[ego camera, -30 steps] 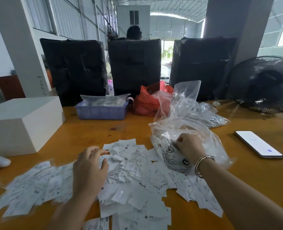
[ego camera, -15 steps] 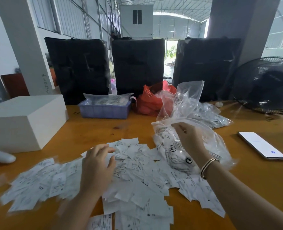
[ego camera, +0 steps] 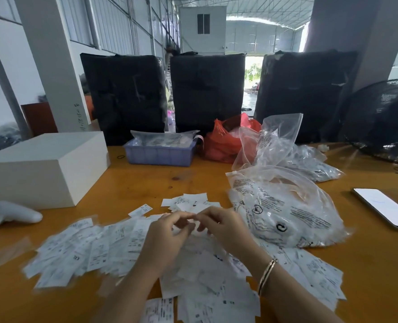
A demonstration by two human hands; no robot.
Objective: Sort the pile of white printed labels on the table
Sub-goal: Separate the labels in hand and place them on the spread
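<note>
Labels point(ego camera: 114, 248) lie fanned across the counter point(ego camera: 146, 183) within easy reach, while the left hand point(ego camera: 167, 238) and right hand point(ego camera: 221, 229) meet fingertip to fingertip above the pile, fingers curled, seemingly to pinch one out, though blur hides any held slip.

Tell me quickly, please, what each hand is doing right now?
Left hand: fingers curled above the label pile; any grip cannot be told.
Right hand: fingers curled, meeting the left; blurred, cannot be told.
</note>
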